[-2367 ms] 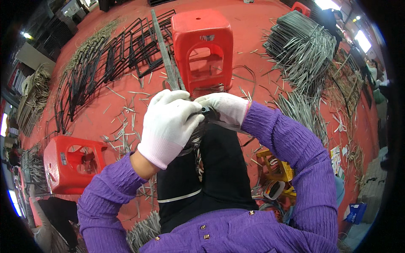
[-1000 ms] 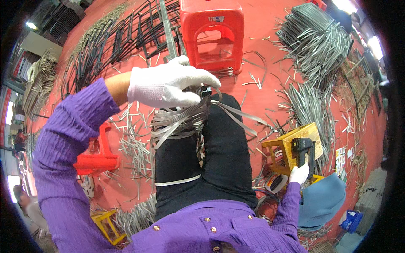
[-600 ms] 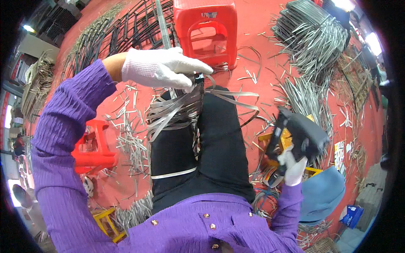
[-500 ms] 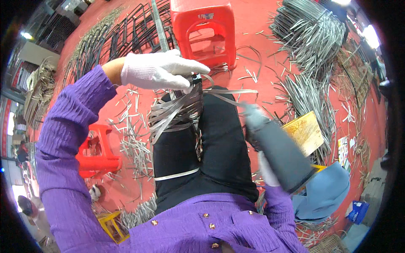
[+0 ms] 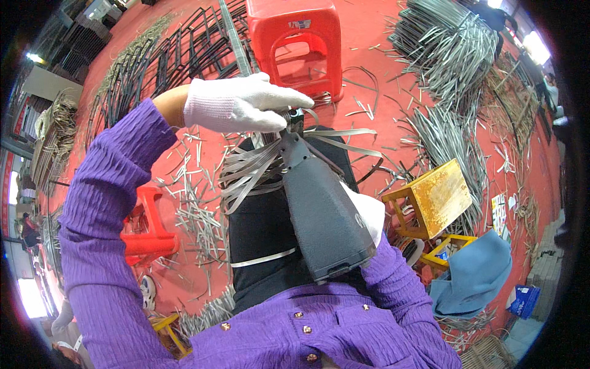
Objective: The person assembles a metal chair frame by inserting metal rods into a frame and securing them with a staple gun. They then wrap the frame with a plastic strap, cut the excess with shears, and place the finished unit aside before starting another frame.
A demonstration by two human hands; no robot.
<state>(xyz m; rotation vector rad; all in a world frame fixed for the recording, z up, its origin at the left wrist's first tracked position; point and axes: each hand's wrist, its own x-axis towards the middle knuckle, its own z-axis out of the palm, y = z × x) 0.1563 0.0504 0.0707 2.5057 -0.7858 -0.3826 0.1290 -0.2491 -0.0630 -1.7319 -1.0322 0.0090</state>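
My left hand [image 5: 236,106], in a white knitted glove, closes around the top of a bundle of flat grey-brown strips [image 5: 249,175] over my lap. Its index finger reaches out to the right, the thumb below it. A small black end piece [image 5: 297,115] shows by the fingertips. My right hand [image 5: 367,212], also white-gloved, grips a dark grey, tapered staple gun [image 5: 322,212] from its right side, fingers mostly hidden behind it. The tool's narrow nose touches or nearly touches the strips just under my left thumb. Loose strip ends [image 5: 344,132] stick out to the right.
Ahead stands a red plastic stool [image 5: 295,15]; another red stool [image 5: 150,237] is at the left. Black metal frames [image 5: 166,55] lie far left. Bundles of grey strips [image 5: 445,46] lie far right. A yellow stool [image 5: 442,197] and blue cloth [image 5: 473,277] are at the right.
My right hand has swung the staple gun left and in from beside my right thigh to the strips. The left hand has shifted slightly right and keeps its grip.
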